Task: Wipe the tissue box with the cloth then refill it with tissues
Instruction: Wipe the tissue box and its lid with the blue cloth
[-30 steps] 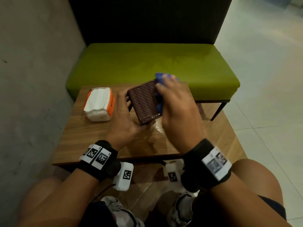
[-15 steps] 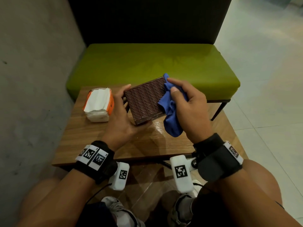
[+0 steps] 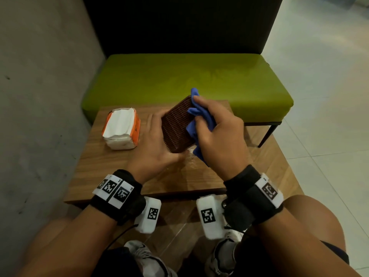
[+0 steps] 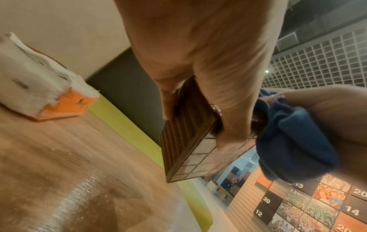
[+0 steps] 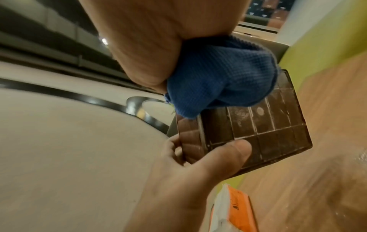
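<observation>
Since half a second before, my right hand (image 3: pixel 219 134) had carried the bunched blue cloth (image 3: pixel 201 120) up onto the tissue box (image 3: pixel 177 126). My left hand (image 3: pixel 153 146) gripped the box above the table (image 3: pixel 111 168), tilted, long axis running away from me. One box, one cloth, one tissue pack (image 3: pixel 121 128) at left.

brown woven-look tissue box (image 3: pixel 177 127): ribbed sides, smooth glossy gridded base
blue cloth (image 3: pixel 201 118): waffle-knit, matt
orange plastic tissue pack (image 3: pixel 122 128): glossy film, soft white paper
wooden table (image 3: pixel 111 172): grain, semi-gloss, sheen patch
green bench seat (image 3: pixel 179 80): smooth, slight sheen
</observation>
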`<state>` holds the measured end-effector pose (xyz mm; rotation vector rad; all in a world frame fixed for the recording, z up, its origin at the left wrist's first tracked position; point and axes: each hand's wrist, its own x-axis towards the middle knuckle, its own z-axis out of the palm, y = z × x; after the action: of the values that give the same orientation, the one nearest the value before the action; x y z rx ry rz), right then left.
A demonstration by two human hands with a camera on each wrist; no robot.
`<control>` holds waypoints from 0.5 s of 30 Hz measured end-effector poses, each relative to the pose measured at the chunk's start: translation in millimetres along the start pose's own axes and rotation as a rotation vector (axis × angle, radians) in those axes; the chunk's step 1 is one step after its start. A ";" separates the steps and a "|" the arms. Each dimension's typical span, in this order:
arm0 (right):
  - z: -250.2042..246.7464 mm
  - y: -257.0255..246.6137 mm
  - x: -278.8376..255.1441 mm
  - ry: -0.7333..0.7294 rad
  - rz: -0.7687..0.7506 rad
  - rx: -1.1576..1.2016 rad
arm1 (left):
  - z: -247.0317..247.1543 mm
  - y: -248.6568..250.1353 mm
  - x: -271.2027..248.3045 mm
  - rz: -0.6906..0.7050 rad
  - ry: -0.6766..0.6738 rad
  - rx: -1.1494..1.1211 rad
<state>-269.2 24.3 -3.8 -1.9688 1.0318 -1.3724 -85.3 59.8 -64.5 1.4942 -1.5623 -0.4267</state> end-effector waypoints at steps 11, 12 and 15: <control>20.2 -8.9 -21.9 -0.223 -0.363 -0.235 | -1.5 10.2 -2.4 0.065 0.133 0.095; 14.0 -5.8 -18.0 -0.264 -0.368 -0.199 | -4.5 6.4 -3.1 0.064 0.136 0.062; -8.0 21.1 1.2 -0.229 -0.256 -0.168 | -14.7 -3.8 -10.1 0.072 0.127 0.044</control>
<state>-282.6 11.2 -16.6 -2.3865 0.8343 -1.1798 -73.0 73.1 -63.2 1.4639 -1.5287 -0.2526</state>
